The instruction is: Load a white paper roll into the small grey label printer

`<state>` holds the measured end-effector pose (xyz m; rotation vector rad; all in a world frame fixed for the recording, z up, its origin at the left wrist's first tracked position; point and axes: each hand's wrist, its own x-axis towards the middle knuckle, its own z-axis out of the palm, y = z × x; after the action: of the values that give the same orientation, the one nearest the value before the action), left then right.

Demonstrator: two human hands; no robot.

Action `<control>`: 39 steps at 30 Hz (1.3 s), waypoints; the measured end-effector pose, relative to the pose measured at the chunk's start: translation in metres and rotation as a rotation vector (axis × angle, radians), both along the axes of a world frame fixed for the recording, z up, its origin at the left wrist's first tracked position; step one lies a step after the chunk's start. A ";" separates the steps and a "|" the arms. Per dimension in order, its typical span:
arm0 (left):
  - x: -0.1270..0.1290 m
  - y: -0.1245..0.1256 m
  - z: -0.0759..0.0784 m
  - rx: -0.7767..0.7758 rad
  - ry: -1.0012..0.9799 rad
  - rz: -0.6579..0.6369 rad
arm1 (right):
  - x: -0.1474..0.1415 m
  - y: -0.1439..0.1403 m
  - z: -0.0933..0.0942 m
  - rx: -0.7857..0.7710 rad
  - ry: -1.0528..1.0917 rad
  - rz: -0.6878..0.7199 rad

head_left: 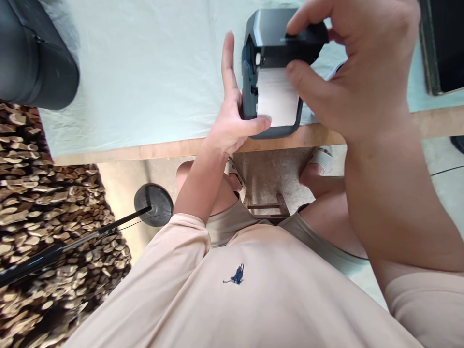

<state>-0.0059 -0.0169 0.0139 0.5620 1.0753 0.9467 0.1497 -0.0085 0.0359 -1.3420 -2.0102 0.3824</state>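
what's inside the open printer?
A white paper roll fills the bay of the printer. The left hand steadies its side, thumb on the paper; the right hand grips the raised lid. Parts beneath the paper are covered.

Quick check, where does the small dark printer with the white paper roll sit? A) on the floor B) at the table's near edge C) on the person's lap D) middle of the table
B: the dark printer rests on the pale cloth-covered table by its wooden near edge, left hand steadying its side.
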 end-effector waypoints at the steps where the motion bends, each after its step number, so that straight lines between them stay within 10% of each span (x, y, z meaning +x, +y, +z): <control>1: 0.001 0.000 0.002 0.057 0.018 -0.014 | -0.001 0.000 0.000 -0.020 -0.008 0.004; 11: -0.011 0.003 -0.013 0.441 -0.018 -0.218 | -0.010 -0.002 0.012 -0.127 -0.001 0.017; 18: -0.024 0.002 -0.029 0.187 -0.090 -0.066 | -0.027 -0.011 0.016 -0.260 0.103 0.077; 39: -0.013 0.010 -0.017 0.292 -0.248 -0.135 | -0.014 -0.009 0.000 -0.295 -0.006 -0.068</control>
<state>-0.0188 -0.0069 -0.0031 0.7258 0.6735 1.0315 0.1354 -0.0179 0.0362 -1.5851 -1.9619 0.6646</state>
